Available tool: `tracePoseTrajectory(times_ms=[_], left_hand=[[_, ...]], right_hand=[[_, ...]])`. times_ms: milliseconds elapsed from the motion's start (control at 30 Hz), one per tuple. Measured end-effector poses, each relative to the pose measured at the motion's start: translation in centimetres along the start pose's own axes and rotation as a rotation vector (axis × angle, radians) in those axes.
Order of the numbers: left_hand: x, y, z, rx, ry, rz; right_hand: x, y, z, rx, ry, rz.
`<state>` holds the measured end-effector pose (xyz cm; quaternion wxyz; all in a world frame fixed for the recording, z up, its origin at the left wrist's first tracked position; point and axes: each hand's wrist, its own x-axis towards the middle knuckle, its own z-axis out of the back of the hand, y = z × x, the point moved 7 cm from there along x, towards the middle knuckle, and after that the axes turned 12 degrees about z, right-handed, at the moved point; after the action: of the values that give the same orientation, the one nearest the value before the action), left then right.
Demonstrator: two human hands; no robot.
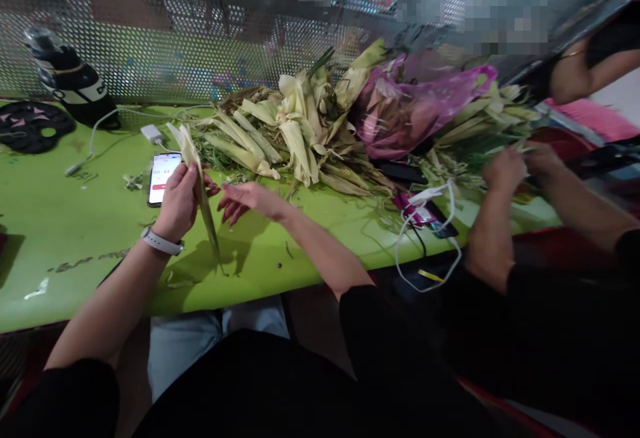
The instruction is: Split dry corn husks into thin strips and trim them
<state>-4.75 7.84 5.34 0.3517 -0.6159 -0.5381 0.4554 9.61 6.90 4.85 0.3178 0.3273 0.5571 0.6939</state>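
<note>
My left hand (179,201), with a pale watch band at the wrist, is closed around a corn husk (207,225). The husk's pale end points up and its darker tip hangs toward the table. My right hand (250,199) is a short way to the right, with its fingers apart and nothing visible in them. Behind both hands lies a heap of corn husks (300,135), pale green and dry brown. Close behind my left hand, a lit phone (158,181) rests on the green table (100,211).
A pink plastic bag (415,108) sits amid the husks. A black bottle (75,81) leans at back left beside a white cable (93,141). At right, a co-worker's hands (505,171) are over greens. A white cord (453,245) hangs off the front edge. Perforated metal (175,58) stands behind.
</note>
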Motion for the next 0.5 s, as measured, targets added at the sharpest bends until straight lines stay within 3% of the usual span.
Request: tracePoseTrajectory(times_ms=[33, 100, 167, 300, 500], left_hand=[[0.1, -0.4, 0.3, 0.003, -0.027, 0.016], [0.3, -1.0, 0.7, 0.018, -0.052, 0.047], [0.4, -1.2, 0.7, 0.040, -0.044, 0.069], [0.9, -0.2, 0.7, 0.098, -0.018, 0.101], [1.6, 2.2, 0.8, 0.171, 0.024, 0.201]], right_hand=[[-0.2, 0.2, 1.4, -0.152, 0.039, -0.038], [-0.3, 0.6, 5.2, -0.591, -0.060, -0.070], [-0.3, 0.4, 7.4, -0.938, -0.057, -0.110], [0.2, -2.0, 7.3, -1.129, 0.099, -0.204], [0.7, -3.4, 6.2, -1.215, 0.123, -0.229]])
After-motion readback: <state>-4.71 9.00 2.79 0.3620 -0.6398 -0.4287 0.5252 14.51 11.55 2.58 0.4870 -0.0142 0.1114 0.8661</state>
